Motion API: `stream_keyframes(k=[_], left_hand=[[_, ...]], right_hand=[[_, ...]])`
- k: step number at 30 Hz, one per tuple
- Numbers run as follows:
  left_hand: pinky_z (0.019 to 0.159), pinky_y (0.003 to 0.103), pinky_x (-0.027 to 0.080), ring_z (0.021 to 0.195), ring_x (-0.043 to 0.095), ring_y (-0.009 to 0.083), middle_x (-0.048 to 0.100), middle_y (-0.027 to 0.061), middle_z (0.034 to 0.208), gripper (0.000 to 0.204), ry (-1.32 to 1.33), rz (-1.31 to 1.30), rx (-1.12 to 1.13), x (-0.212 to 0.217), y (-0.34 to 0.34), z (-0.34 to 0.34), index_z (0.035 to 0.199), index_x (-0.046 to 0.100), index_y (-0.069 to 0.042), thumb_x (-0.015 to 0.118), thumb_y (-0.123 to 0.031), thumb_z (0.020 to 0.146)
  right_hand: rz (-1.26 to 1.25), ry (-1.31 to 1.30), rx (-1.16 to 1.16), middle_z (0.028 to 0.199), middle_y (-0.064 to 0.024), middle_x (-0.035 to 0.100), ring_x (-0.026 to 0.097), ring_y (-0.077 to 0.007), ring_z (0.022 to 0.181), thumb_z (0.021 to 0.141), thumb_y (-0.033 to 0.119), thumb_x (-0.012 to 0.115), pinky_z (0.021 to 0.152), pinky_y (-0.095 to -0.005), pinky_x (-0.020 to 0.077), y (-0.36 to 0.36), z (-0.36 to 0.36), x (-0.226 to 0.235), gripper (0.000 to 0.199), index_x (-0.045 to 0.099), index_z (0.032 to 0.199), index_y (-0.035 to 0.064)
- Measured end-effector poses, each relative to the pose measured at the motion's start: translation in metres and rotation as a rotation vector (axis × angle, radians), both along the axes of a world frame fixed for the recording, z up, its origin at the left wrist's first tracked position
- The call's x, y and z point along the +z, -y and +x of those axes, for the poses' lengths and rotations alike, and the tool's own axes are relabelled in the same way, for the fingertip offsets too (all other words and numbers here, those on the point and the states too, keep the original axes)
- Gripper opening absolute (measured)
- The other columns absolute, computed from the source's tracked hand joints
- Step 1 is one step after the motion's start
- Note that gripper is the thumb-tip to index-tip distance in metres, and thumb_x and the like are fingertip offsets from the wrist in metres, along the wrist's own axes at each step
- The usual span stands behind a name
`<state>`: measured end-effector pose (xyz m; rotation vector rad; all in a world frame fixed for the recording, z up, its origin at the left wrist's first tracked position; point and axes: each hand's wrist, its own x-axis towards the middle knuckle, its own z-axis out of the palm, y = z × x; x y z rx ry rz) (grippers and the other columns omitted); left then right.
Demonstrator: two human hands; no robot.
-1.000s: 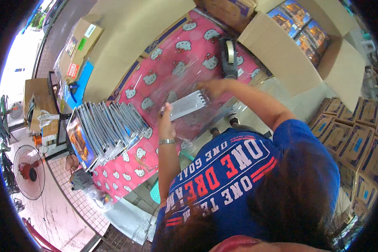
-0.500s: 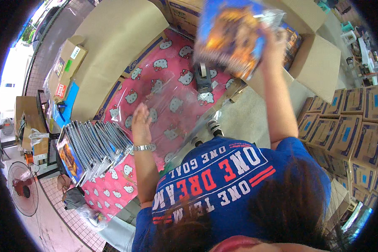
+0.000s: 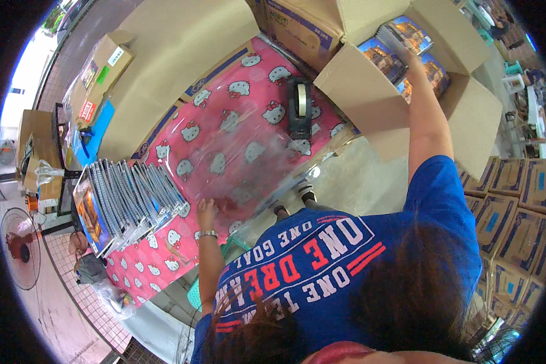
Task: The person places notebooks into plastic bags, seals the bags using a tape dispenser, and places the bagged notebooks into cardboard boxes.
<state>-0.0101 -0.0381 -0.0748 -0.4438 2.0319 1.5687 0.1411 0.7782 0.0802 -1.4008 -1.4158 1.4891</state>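
Note:
My right hand (image 3: 414, 60) reaches into an open cardboard box (image 3: 370, 100) at the far right. It grips the near edge of some spiral notebooks (image 3: 411, 33) with a castle-like picture on a blue cover; its fingertips are partly hidden. More notebooks of the same look (image 3: 381, 57) lie beside and under them in the box. Low over the pink table cover (image 3: 224, 176), my left hand (image 3: 207, 212) is curled closed with nothing visible in it. To its left leans a row of spiral-bound notebooks (image 3: 130, 197), coils facing up.
A black tape dispenser (image 3: 299, 109) sits on the cover near the open box. Large cardboard flaps (image 3: 182, 48) line the table's far side. Stacked closed cartons (image 3: 515, 224) stand at the right. A fan (image 3: 21, 249) is at the far left.
My right hand has carried the notebooks rightward and down into the open box. My left hand has dropped lower, and its fingers have curled in.

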Motion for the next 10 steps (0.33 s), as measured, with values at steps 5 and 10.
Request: stream_keyframes(k=[5, 10], left_hand=[[0.11, 0.045, 0.021, 0.135, 0.021, 0.0354, 0.025, 0.0237, 0.144, 0.068, -0.369, -0.456, -0.359, -0.023, -0.013, 0.008, 0.137, 0.039, -0.013, 0.065, -0.04, 0.079], [0.111, 0.053, 0.007, 0.14, 0.008, 0.0385, 0.008, 0.0176, 0.153, 0.089, -0.223, -0.84, -0.495, -0.021, -0.038, -0.011, 0.145, 0.025, -0.021, 0.061, -0.06, 0.074]], right_hand=[[0.575, 0.346, -0.038, 0.109, -0.0135, 0.064, 0.058, -0.0256, 0.101, 0.085, 0.031, 0.055, 0.088, -0.0343, 0.0435, -0.004, 0.015, 0.009, 0.039, 0.062, 0.114, 0.0053], [1.406, 0.001, 0.242, 0.109, -0.0143, 0.064, 0.06, -0.0266, 0.102, 0.087, 0.015, 0.056, 0.094, -0.0375, 0.0421, 0.186, -0.054, 0.074, 0.024, 0.065, 0.103, 0.0006]])
